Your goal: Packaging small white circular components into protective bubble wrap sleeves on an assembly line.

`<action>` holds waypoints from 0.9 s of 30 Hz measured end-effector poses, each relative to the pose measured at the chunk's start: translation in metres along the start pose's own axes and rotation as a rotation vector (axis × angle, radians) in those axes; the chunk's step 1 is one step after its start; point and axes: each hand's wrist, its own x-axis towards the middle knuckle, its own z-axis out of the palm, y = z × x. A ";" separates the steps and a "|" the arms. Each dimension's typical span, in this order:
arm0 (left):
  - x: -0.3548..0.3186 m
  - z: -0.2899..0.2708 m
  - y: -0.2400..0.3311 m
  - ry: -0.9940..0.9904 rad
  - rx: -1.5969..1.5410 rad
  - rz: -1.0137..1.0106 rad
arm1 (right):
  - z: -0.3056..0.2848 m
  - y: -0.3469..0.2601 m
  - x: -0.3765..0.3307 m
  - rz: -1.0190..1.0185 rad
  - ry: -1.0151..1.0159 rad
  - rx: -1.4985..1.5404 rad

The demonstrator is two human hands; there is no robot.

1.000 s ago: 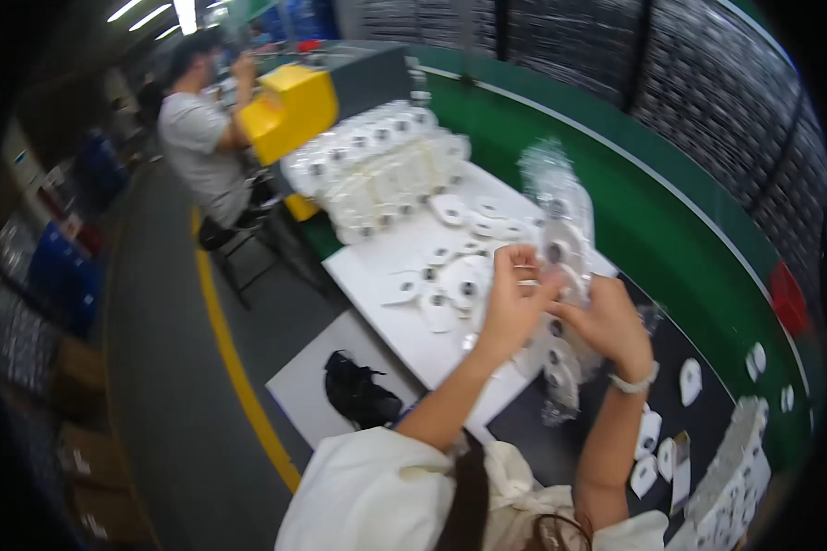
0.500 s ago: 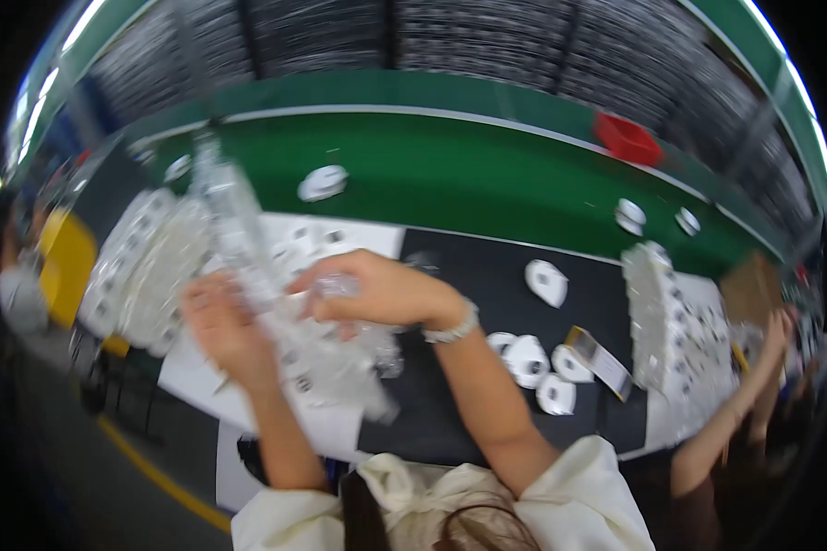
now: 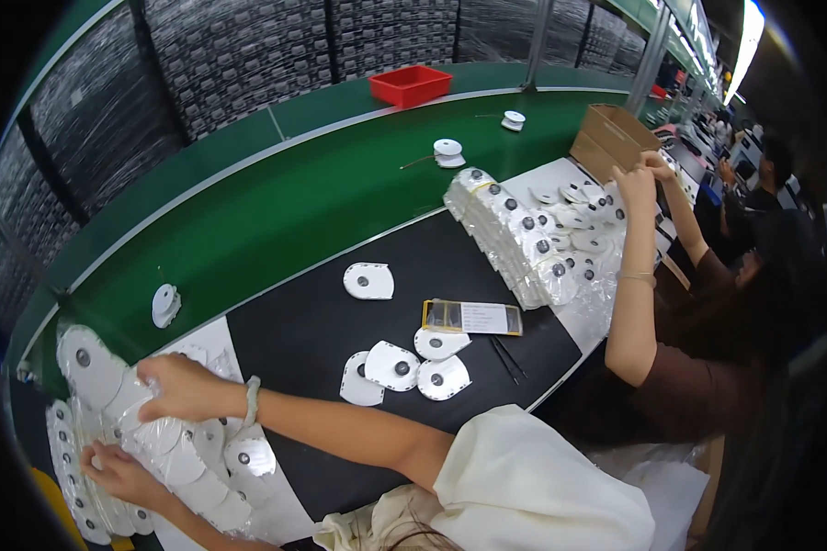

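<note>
At the lower left, a long clear plastic strip of pouches (image 3: 98,370) holds round white parts with dark centres. My right hand (image 3: 191,387) reaches across from the right, with its fingers and thumb closed on the strip's plastic. Beside the strip's near edge is my left hand (image 3: 124,476), its fingers apart and slightly bent. Loose white parts (image 3: 250,456) lie under and next to the plastic on a white sheet. On the black mat (image 3: 285,367) rest several more white disc-like parts (image 3: 392,365), one of them standing apart farther back (image 3: 368,281).
A yellow-edged labelled box (image 3: 471,317) and black tweezers (image 3: 507,359) lie on the mat. Behind runs a green belt (image 3: 322,193) carrying white spools (image 3: 447,152). A red bin (image 3: 411,85) sits on the ledge. At right, a co-worker's hands (image 3: 641,179) are near a cardboard box (image 3: 613,138).
My view has swung to the right, bringing the co-worker and more of the belt into sight. The raised plastic strip is now lower, spread across the pile at the left.
</note>
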 end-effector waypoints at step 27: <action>-0.107 0.005 0.004 -0.702 -0.510 -0.430 | -0.033 0.022 0.008 0.040 0.004 0.444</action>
